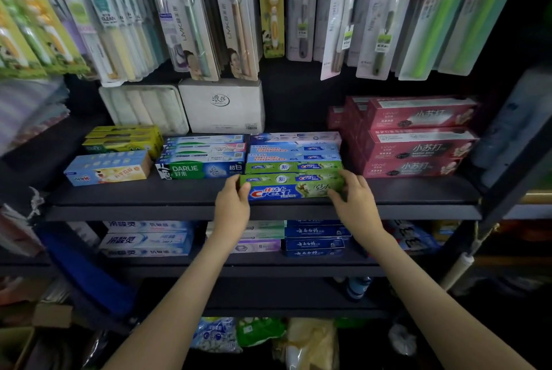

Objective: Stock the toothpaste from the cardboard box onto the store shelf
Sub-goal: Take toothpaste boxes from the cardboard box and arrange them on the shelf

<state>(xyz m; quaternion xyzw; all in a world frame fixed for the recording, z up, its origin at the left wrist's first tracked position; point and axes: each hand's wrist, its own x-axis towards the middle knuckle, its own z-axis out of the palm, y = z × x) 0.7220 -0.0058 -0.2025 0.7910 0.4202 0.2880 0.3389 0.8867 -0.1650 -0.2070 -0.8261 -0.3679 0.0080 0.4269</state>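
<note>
– What can you make out at the far left?
– Low in the corner there's a cardboard box (13,345), cut off by the edge. I cannot tell what is in it. The hanging toothbrush packs (206,17) up above are blurred.
– And on the shelf?
– On the black shelf (134,195) a Darlie carton (200,171) fronts its row. Just right of it my left hand (233,205) grips the left end of the green Crest toothpaste carton (291,189), thumb on its front, fingers curled behind it and hidden.
– Where is that carton?
– Lengthwise at the front of the shelf, right against the row of Crest cartons (294,157) behind. I can't tell whether it rests there or is just lifted. My right hand (355,199) pinches its right end, covering the last of the print. Further right stand stacked red cartons (418,142); their small print is unreadable.
</note>
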